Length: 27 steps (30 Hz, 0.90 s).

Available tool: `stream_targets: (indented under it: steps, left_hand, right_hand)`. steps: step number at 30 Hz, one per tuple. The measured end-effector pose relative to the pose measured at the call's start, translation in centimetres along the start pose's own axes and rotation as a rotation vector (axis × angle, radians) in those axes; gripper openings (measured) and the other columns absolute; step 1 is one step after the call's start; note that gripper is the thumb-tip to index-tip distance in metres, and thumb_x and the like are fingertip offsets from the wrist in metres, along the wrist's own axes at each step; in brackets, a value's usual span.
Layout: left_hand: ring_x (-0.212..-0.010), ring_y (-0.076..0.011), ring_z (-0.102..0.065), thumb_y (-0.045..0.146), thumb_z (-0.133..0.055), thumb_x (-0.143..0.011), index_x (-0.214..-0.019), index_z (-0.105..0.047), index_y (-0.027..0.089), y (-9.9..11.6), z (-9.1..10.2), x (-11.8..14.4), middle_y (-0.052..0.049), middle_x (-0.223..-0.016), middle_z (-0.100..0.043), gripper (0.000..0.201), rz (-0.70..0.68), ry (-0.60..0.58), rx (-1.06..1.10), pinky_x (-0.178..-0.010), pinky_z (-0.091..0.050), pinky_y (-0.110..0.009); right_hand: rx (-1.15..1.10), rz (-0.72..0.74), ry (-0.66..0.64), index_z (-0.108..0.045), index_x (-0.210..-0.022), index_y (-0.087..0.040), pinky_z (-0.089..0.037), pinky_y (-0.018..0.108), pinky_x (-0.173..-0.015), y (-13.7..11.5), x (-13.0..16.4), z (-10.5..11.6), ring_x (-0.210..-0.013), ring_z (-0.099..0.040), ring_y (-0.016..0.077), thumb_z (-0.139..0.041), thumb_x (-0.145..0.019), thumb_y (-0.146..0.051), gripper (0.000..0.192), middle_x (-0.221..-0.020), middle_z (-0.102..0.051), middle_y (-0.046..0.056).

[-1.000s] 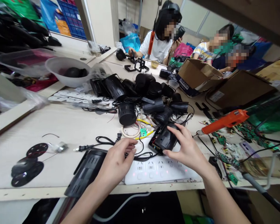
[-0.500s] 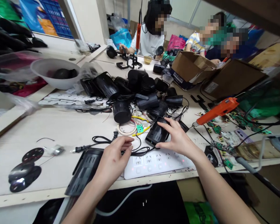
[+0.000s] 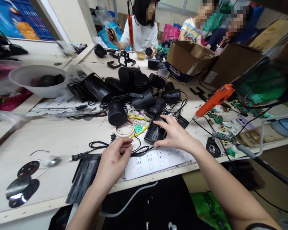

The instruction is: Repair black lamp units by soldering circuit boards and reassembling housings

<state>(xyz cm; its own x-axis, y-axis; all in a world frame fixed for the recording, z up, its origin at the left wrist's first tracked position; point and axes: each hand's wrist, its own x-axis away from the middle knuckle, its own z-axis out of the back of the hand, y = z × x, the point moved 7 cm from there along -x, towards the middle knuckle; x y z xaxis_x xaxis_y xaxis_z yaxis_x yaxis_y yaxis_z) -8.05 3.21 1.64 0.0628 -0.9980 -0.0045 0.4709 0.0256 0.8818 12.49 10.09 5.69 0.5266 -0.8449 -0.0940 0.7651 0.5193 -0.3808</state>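
My right hand (image 3: 176, 132) is spread over a black plastic housing (image 3: 155, 129), thumb at its near edge and fingers across its top. My left hand (image 3: 116, 153) is loosely closed, with thumb and fingertips close together; what they hold, if anything, is hidden. A black power cord (image 3: 141, 150) lies in loops between the hands. Below them is a white power strip (image 3: 158, 163) with lit red lamps. Another slotted black housing (image 3: 84, 179) lies beside my left forearm. Just behind the hands are a small green circuit board (image 3: 138, 128) and a yellow-handled tool (image 3: 140, 133).
Several black housings (image 3: 139, 81) are piled mid-table. An orange electric screwdriver (image 3: 214, 100) hangs at right near circuit boards and a soldering iron (image 3: 261, 163). Round black discs (image 3: 24, 191) lie at left. A white bowl (image 3: 38, 83), cardboard boxes (image 3: 189, 60) and co-workers are beyond.
The camera view has shifted slightly. Both my hands keep nearly the same pose beside the housing and cord. A co-worker across the table has raised a hand holding a dark part.
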Motion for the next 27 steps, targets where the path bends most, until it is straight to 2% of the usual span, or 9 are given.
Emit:
stream_targets:
  steps: [17,24,27]
  left_hand:
    - [-0.088,-0.0221,-0.070,0.037,-0.056,-0.082,-0.100,-0.063,0.019,0.7,-2.4,-1.8,-0.007,-0.099,-0.070,0.026,-0.035,-0.061,-0.008,-0.086,-0.057,-0.040]
    - [-0.096,-0.0246,-0.069,0.038,-0.067,-0.075,-0.122,-0.052,0.017,1.7,-4.7,-2.4,-0.009,-0.103,-0.070,0.054,-0.028,-0.130,0.024,-0.087,-0.057,-0.044]
    - [-0.094,-0.0245,-0.070,0.035,-0.068,-0.074,-0.124,-0.051,0.018,1.8,-5.2,-2.5,-0.009,-0.102,-0.070,0.056,-0.007,-0.153,0.014,-0.085,-0.057,-0.042]
  right_hand:
    - [0.024,-0.071,-0.124,-0.055,-0.136,-0.018,-0.035,0.054,-0.110,-0.6,-0.8,0.3,-0.135,-0.034,0.0406,-0.088,-0.061,-0.048,0.088,-0.145,-0.038,0.020]
    - [0.005,-0.042,-0.108,-0.056,-0.134,-0.018,-0.037,0.055,-0.108,-0.5,-0.7,0.3,-0.134,-0.037,0.0396,-0.089,-0.061,-0.047,0.086,-0.143,-0.040,0.019]
    - [-0.005,-0.016,-0.081,-0.057,-0.132,-0.020,-0.038,0.055,-0.107,-0.5,-0.6,0.4,-0.133,-0.039,0.0389,-0.089,-0.061,-0.046,0.083,-0.141,-0.042,0.018]
